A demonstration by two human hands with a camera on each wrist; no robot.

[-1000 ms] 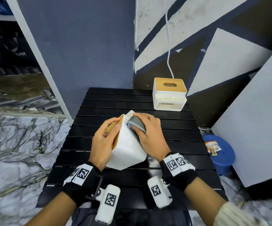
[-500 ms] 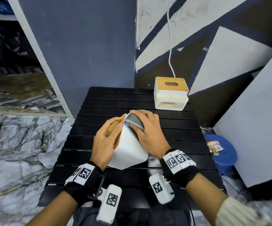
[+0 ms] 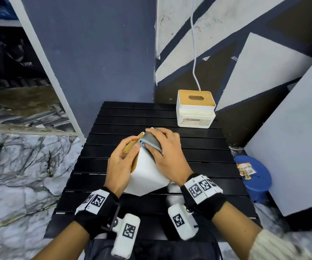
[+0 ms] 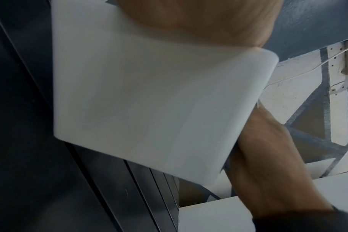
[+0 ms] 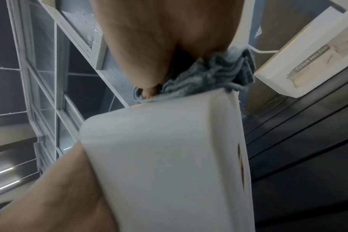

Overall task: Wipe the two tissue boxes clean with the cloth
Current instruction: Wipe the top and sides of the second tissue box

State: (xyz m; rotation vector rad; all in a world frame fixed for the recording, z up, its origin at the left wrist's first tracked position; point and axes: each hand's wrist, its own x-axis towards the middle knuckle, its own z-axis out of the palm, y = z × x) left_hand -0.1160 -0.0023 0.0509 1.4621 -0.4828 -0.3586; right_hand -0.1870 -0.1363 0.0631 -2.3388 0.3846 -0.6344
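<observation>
A white tissue box [image 3: 147, 175] with a wooden lid is tipped on its side above the black slatted table [image 3: 198, 147]. My left hand [image 3: 122, 162] grips it from the left, thumb on its upper edge. My right hand [image 3: 168, 152] presses a folded grey cloth [image 3: 150, 141] against the box's far upper end, fingers curled over the cloth. The right wrist view shows the cloth [image 5: 209, 78] bunched between my fingers and the box [image 5: 169, 164]. The left wrist view is filled by the box's white side [image 4: 149, 102]. A second white tissue box [image 3: 195, 109] stands upright at the table's far right.
A white cable [image 3: 194, 53] hangs down the painted wall behind the far box. A blue stool [image 3: 254, 177] with a small packet on it stands right of the table. A grey panel leans at the right. Marble floor lies to the left.
My right hand has slid the cloth up the box's side toward its far upper edge. The left hand keeps the same hold on the box.
</observation>
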